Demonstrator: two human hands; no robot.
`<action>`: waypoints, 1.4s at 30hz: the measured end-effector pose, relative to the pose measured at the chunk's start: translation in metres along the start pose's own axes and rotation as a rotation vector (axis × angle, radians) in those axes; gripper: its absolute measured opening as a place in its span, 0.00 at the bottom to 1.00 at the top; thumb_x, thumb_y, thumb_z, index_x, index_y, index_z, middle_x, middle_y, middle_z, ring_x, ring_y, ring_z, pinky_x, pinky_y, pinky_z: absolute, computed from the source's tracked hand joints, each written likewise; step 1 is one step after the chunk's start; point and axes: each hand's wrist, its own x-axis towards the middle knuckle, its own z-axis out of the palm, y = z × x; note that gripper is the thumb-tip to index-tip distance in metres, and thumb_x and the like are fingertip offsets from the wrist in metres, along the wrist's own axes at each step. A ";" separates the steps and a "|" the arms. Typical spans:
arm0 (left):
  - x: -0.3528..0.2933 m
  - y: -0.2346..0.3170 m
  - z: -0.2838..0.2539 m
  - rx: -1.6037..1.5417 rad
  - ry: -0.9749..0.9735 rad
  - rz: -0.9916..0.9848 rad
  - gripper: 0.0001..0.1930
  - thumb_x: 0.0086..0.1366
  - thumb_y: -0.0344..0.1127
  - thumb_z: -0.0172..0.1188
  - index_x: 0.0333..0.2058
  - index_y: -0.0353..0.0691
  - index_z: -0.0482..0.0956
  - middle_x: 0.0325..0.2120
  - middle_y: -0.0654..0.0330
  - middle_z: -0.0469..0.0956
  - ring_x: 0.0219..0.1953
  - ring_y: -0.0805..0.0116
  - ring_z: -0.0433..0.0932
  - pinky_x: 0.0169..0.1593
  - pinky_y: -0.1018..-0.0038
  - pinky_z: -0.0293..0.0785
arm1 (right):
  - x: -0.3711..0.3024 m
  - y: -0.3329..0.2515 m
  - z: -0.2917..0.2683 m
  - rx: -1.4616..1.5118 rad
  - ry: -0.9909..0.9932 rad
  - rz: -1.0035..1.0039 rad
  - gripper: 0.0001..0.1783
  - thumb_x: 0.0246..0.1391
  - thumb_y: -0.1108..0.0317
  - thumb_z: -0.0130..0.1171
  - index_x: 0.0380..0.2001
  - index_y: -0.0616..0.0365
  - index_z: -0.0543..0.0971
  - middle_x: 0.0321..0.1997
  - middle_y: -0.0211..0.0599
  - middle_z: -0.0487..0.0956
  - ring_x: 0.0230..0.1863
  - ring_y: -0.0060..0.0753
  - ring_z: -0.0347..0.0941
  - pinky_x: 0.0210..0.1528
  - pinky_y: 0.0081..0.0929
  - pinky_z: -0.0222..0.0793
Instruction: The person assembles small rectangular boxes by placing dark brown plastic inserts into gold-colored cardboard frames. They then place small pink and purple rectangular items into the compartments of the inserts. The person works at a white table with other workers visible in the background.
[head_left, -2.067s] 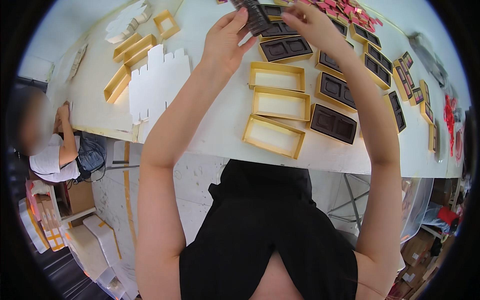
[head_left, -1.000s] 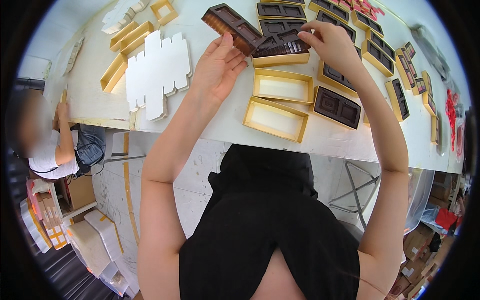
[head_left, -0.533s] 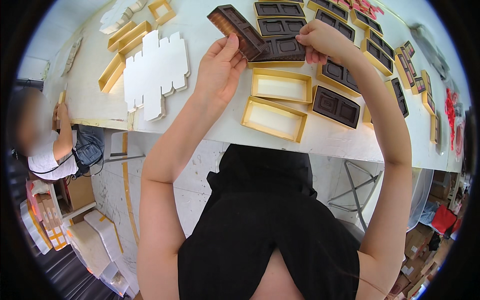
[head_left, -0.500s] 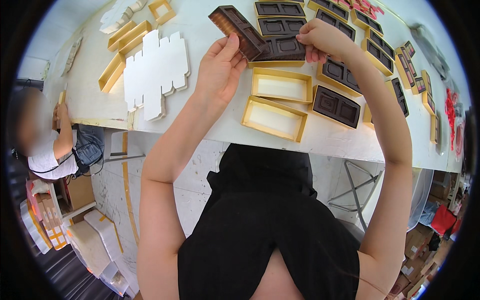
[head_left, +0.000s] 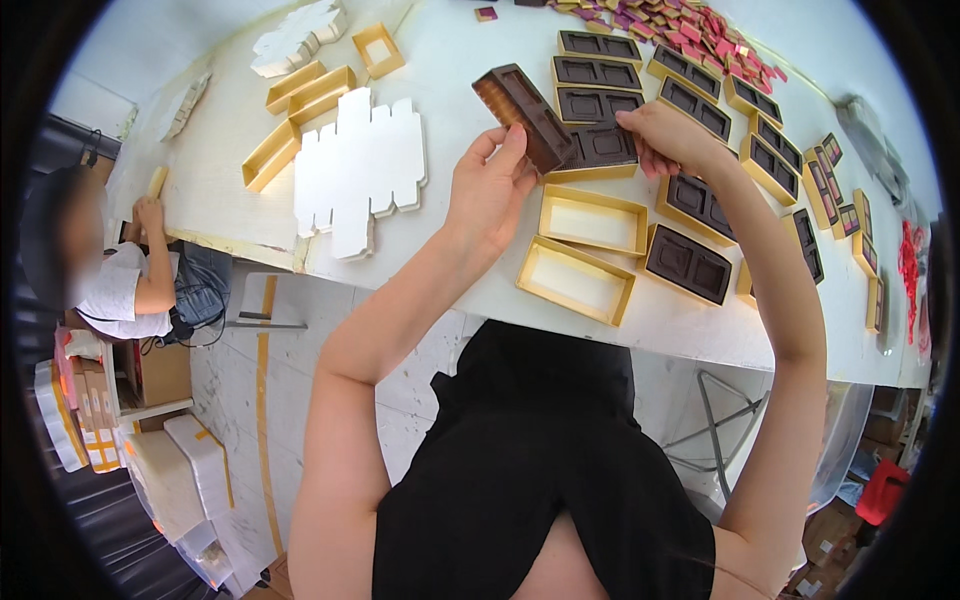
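A long white worktop [head_left: 440, 60] fills the upper half of the view, and the person in a black top leans over its near edge. Near its left part lies a flat white die-cut card blank [head_left: 360, 170], with several empty gold box trays [head_left: 300, 95] beyond it. Rows of gold boxes already fitted with dark brown inserts [head_left: 720, 120] run along the right part, and a scatter of small red and purple pieces [head_left: 680, 20] lies at the far edge. Two empty gold boxes [head_left: 590, 250] sit side by side close to the near edge, just below the hands.

The left hand [head_left: 490, 190] is closed around the near end of a stack of dark brown plastic tray inserts [head_left: 525, 115], which is tilted up off the worktop. The right hand [head_left: 670, 135] presses its fingertips onto a brown insert [head_left: 600, 145] lying in a gold box directly beside the stack; the fingers are bent, pinching its right edge.

At the far left, below the worktop, another person in a white shirt [head_left: 115, 285] sits low.
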 end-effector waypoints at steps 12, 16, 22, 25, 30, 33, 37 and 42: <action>0.003 -0.012 -0.014 -0.034 -0.034 0.063 0.10 0.70 0.38 0.57 0.42 0.37 0.73 0.42 0.56 0.79 0.48 0.64 0.76 0.59 0.63 0.70 | -0.012 0.002 0.020 -0.314 0.146 -0.052 0.29 0.66 0.50 0.48 0.21 0.65 0.76 0.11 0.38 0.75 0.11 0.32 0.73 0.18 0.27 0.72; 0.000 -0.009 -0.009 0.009 -0.054 0.032 0.11 0.70 0.38 0.57 0.42 0.37 0.73 0.43 0.57 0.78 0.48 0.67 0.75 0.59 0.64 0.69 | -0.021 -0.002 0.010 -0.528 0.051 -0.050 0.27 0.64 0.50 0.52 0.23 0.66 0.77 0.12 0.38 0.76 0.16 0.34 0.77 0.25 0.32 0.75; 0.006 0.001 0.002 0.157 0.087 0.104 0.09 0.69 0.38 0.59 0.41 0.41 0.76 0.43 0.65 0.78 0.46 0.74 0.73 0.57 0.70 0.65 | -0.014 0.004 0.014 -0.962 0.632 -0.402 0.27 0.62 0.48 0.54 0.22 0.62 0.79 0.19 0.39 0.79 0.23 0.38 0.79 0.33 0.37 0.74; -0.016 0.016 0.015 0.227 0.036 0.197 0.11 0.69 0.40 0.59 0.45 0.43 0.77 0.46 0.64 0.78 0.51 0.71 0.73 0.63 0.62 0.62 | -0.045 -0.039 0.005 -0.040 0.287 -0.778 0.28 0.63 0.45 0.55 0.51 0.59 0.76 0.31 0.33 0.75 0.32 0.23 0.71 0.34 0.27 0.71; -0.037 0.016 0.011 0.371 -0.175 0.415 0.16 0.63 0.35 0.65 0.48 0.36 0.79 0.50 0.58 0.78 0.56 0.66 0.73 0.59 0.68 0.67 | -0.099 -0.064 0.024 0.006 0.149 -0.747 0.22 0.57 0.68 0.62 0.52 0.68 0.74 0.43 0.42 0.80 0.40 0.36 0.78 0.42 0.28 0.76; -0.049 0.022 -0.023 1.070 -0.356 0.806 0.26 0.56 0.33 0.70 0.53 0.35 0.75 0.54 0.49 0.75 0.59 0.57 0.71 0.57 0.67 0.71 | -0.116 -0.026 0.016 -0.542 0.402 -0.745 0.28 0.48 0.65 0.67 0.53 0.64 0.74 0.46 0.50 0.78 0.44 0.49 0.77 0.44 0.32 0.76; -0.067 -0.003 -0.030 1.377 -0.420 0.708 0.38 0.50 0.30 0.72 0.61 0.40 0.68 0.61 0.45 0.68 0.62 0.54 0.70 0.60 0.64 0.70 | -0.127 -0.002 0.058 -0.885 0.414 -0.683 0.22 0.45 0.73 0.65 0.46 0.65 0.76 0.37 0.43 0.73 0.46 0.44 0.72 0.41 0.33 0.75; -0.060 -0.025 -0.037 1.199 -0.369 0.546 0.35 0.54 0.24 0.66 0.62 0.38 0.66 0.58 0.45 0.70 0.55 0.52 0.76 0.53 0.68 0.76 | -0.106 -0.005 0.077 -0.867 0.385 -0.745 0.12 0.42 0.78 0.61 0.33 0.71 0.77 0.35 0.43 0.72 0.40 0.41 0.71 0.36 0.31 0.76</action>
